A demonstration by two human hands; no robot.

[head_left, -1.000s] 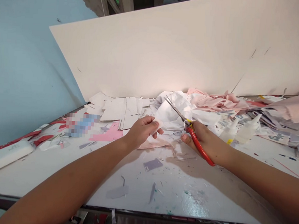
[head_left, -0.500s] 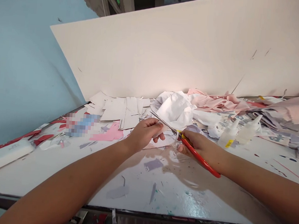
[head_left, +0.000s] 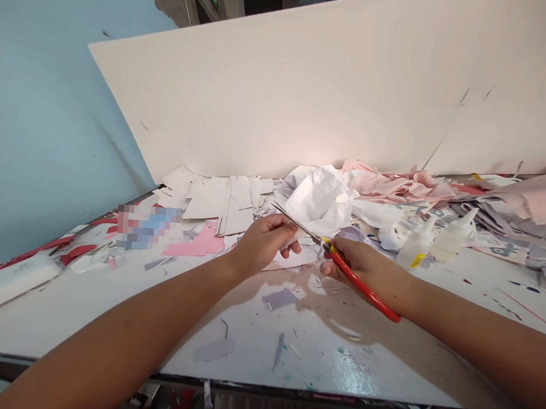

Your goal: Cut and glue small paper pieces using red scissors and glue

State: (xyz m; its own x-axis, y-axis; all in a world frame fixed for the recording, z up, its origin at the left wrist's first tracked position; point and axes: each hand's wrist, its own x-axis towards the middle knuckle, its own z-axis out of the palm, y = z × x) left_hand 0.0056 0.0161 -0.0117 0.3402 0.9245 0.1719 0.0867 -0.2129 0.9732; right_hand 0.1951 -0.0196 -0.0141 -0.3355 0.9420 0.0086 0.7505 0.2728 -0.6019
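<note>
My left hand (head_left: 264, 244) is closed, thumb and forefinger pinching a small pale piece (head_left: 300, 233); whether it is cloth or paper I cannot tell. In my right hand (head_left: 362, 264) is a pair of scissors (head_left: 365, 287) with red handles and yellow near the pivot. Their blades point up and left, lying beside the pale piece and my left fingertips, and look nearly closed. Below my hands a thin white offcut (head_left: 346, 330) rests on the table (head_left: 128, 325). A grey-lilac scrap (head_left: 279, 299) lies left of it.
Behind my hands is a crumpled white cloth (head_left: 320, 198), with pink fabric (head_left: 400, 185) to its right. Two translucent squeeze bottles (head_left: 417, 242) stand right of my right hand. White card pieces (head_left: 206, 198) and pink scraps (head_left: 200, 242) lie left. A tall pale board (head_left: 308, 101) closes off the back.
A white strip that hung by the scissors' pivot is gone from there, and a thin white offcut now lies on the table below. Both hands stay nearly in place.
</note>
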